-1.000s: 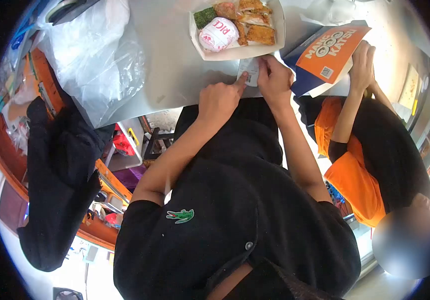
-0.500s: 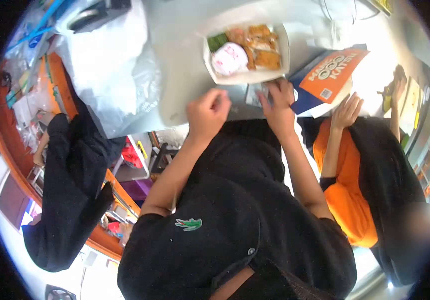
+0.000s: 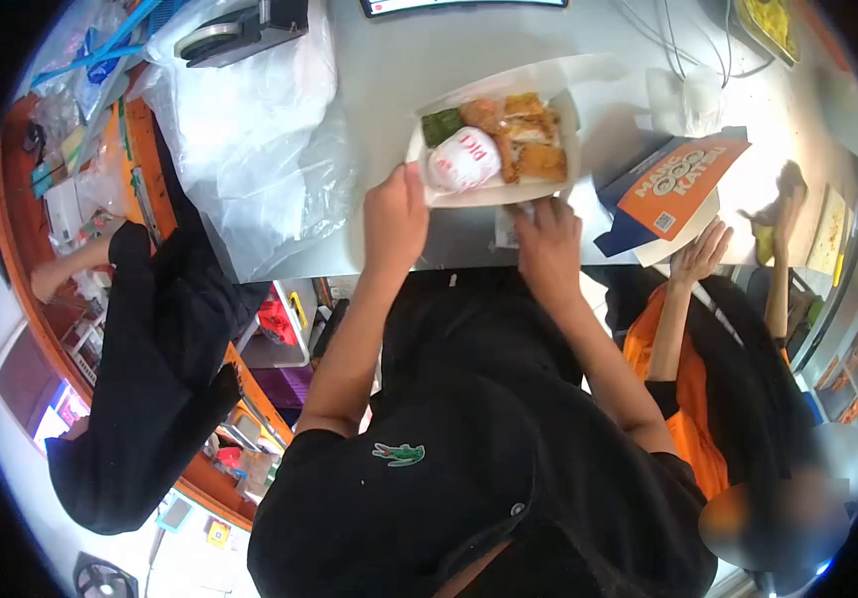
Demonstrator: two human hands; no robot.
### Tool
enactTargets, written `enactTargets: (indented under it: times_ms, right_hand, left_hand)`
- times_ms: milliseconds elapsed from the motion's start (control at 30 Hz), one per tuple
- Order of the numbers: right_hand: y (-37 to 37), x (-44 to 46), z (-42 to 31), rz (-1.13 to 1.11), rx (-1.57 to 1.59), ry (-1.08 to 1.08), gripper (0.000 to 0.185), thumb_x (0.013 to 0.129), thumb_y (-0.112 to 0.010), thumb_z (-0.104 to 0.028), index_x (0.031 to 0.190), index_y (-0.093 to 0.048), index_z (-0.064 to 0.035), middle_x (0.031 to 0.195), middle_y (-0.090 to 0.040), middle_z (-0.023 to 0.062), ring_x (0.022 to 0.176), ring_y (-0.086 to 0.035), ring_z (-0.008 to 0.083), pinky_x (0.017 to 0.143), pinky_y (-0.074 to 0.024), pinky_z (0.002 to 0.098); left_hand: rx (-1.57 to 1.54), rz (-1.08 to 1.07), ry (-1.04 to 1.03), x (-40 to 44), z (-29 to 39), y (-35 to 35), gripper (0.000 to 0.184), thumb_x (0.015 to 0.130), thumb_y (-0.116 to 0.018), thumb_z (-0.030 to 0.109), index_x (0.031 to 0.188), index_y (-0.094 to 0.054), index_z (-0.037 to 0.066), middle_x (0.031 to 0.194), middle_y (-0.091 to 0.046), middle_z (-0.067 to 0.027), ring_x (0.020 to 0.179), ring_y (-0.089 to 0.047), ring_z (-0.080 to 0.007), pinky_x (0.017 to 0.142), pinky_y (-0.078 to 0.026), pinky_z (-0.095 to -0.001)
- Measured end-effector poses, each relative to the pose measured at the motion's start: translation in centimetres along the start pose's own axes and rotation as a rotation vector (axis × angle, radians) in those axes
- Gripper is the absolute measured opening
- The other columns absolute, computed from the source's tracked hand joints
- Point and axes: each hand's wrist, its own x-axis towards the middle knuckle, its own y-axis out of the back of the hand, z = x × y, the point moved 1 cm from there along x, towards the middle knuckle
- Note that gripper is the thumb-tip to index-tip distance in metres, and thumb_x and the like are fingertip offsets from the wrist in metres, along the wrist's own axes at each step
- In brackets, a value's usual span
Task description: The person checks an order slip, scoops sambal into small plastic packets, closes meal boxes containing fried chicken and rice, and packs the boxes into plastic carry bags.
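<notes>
A white paper food box (image 3: 509, 194) sits open on the grey table, slightly tilted to my view. Inside lie a round rice portion (image 3: 464, 159) in printed white wrap, pieces of breaded fried food (image 3: 541, 161) and something dark green (image 3: 441, 127). My left hand (image 3: 396, 219) pinches the box's near left corner between thumb and fingers. At the near right edge, my right hand (image 3: 550, 239) has its fingers curled against the box, over a small pale packet (image 3: 506, 229). Its fingertips are partly hidden, so what they grip is unclear.
An orange and navy printed carton (image 3: 676, 189) stands to the right, beside another person's hand (image 3: 700, 251). Clear plastic bags (image 3: 250, 149) cover the left side under a black tape dispenser (image 3: 242, 32). A screen's edge (image 3: 464, 6) and cables (image 3: 673, 45) lie at the back.
My left hand has moved from beside the box to its near left corner and closed on it. My right hand stays by the near edge. The camera view has shifted.
</notes>
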Motion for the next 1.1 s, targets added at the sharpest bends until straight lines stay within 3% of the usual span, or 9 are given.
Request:
enactTargets:
  times_ms: [100, 267, 367, 433, 567, 700, 733, 867, 1100]
  right_hand:
    - [0.0, 0.8, -2.0, 0.001, 0.012, 0.144, 0.044, 0.078, -0.063, -0.003, 0.121, -0.068, -0.0144, 0.129, -0.056, 0.0099, 0.117, -0.051, 0.0343, 0.093, -0.0427, 0.0468]
    - [2.6, 2.1, -1.5, 0.287, 0.483, 0.201, 0.023, 0.081, -0.073, -0.002, 0.103, -0.067, -0.0043, 0.092, -0.069, 0.0101, 0.083, -0.063, 0.0288, 0.077, -0.0451, 0.0387]
    - [6.2, 5.7, -1.6, 0.606, 0.589, -0.106, 0.035, 0.084, -0.075, -0.002, 0.114, -0.059, 0.0020, 0.110, -0.063, 0.0155, 0.092, -0.061, 0.0290, 0.082, -0.0464, 0.0379]
    - [8.8, 10.3, -2.0, 0.786, 0.336, -0.086, 0.033, 0.086, -0.077, -0.008, 0.112, -0.058, -0.0006, 0.118, -0.062, 0.0150, 0.101, -0.059, 0.0234, 0.087, -0.0467, 0.0332]
    - [8.6, 13.9, -0.5, 0.530, 0.621, 0.074, 0.032, 0.085, -0.079, -0.009, 0.105, -0.055, -0.0023, 0.107, -0.067, 0.0160, 0.095, -0.063, 0.0261, 0.087, -0.0497, 0.0352]
    - [7.7, 13.7, -2.0, 0.246, 1.340, -0.013, 0.021, 0.094, -0.069, -0.008, 0.108, -0.052, -0.0046, 0.122, -0.067, 0.0134, 0.107, -0.061, 0.0199, 0.097, -0.0458, 0.0333]
    - [7.2, 13.5, -2.7, 0.254, 1.368, -0.050, 0.023, 0.100, -0.058, -0.023, 0.112, -0.050, -0.0051, 0.122, -0.059, 0.0112, 0.113, -0.052, 0.0170, 0.103, -0.0377, 0.0322]
    - [4.7, 14.6, -5.0, 0.359, 1.399, -0.050, 0.040, 0.101, -0.044, -0.045, 0.114, -0.047, -0.0069, 0.110, -0.041, 0.0062, 0.109, -0.038, 0.0160, 0.104, -0.0251, 0.0282]
    - [6.7, 14.7, -4.3, 0.452, 1.113, 0.021, 0.028, 0.105, -0.053, -0.026, 0.122, -0.054, -0.0032, 0.108, -0.058, 0.0084, 0.100, -0.055, 0.0176, 0.092, -0.0429, 0.0306]
  left_hand:
    - [0.151, 0.076, -0.073, -0.2, -2.8, 1.6, 0.036, 0.105, -0.048, 0.021, 0.081, -0.059, -0.003, 0.067, -0.062, -0.0270, 0.065, -0.062, -0.0470, 0.059, -0.046, -0.0516]
    - [-0.032, -0.024, 0.255, -1.3, -4.8, 4.0, 0.040, 0.100, -0.062, 0.035, 0.089, -0.067, -0.004, 0.067, -0.064, -0.0134, 0.055, -0.063, -0.0230, 0.054, -0.046, -0.0387]
    - [0.051, 0.504, -0.054, -1.6, -4.4, 5.2, 0.033, 0.097, -0.067, 0.030, 0.089, -0.073, -0.002, 0.094, -0.071, -0.0157, 0.076, -0.068, -0.0222, 0.065, -0.051, -0.0359]
    - [0.130, 0.577, -0.361, 0.7, -1.7, 6.5, 0.028, 0.096, -0.069, 0.026, 0.094, -0.074, -0.001, 0.108, -0.070, -0.0159, 0.091, -0.067, -0.0224, 0.076, -0.050, -0.0349]
    - [-0.069, 0.276, -0.664, 5.5, -1.2, 7.0, 0.031, 0.096, -0.068, 0.024, 0.116, -0.071, 0.000, 0.112, -0.070, -0.0147, 0.109, -0.062, -0.0236, 0.096, -0.045, -0.0336]
    - [-0.796, 0.203, -0.108, 3.8, -0.6, 3.8, 0.048, 0.107, -0.051, 0.036, 0.125, -0.065, -0.006, 0.114, -0.070, -0.0136, 0.114, -0.060, -0.0183, 0.099, -0.044, -0.0323]
    - [-0.851, 0.214, -0.116, 3.6, 0.0, 2.9, 0.055, 0.111, -0.038, 0.042, 0.123, -0.060, -0.006, 0.119, -0.063, -0.0116, 0.116, -0.054, -0.0173, 0.105, -0.038, -0.0317]
    - [-0.877, 0.261, -0.308, 5.1, -0.3, 0.2, 0.038, 0.109, -0.041, 0.044, 0.120, -0.043, 0.008, 0.120, -0.042, -0.0055, 0.115, -0.041, -0.0173, 0.107, -0.028, -0.0336]
    - [-0.790, 0.255, -0.215, 4.4, 2.1, 2.4, 0.033, 0.107, -0.050, 0.032, 0.124, -0.051, 0.003, 0.120, -0.052, -0.0055, 0.109, -0.048, -0.0136, 0.101, -0.037, -0.0288]
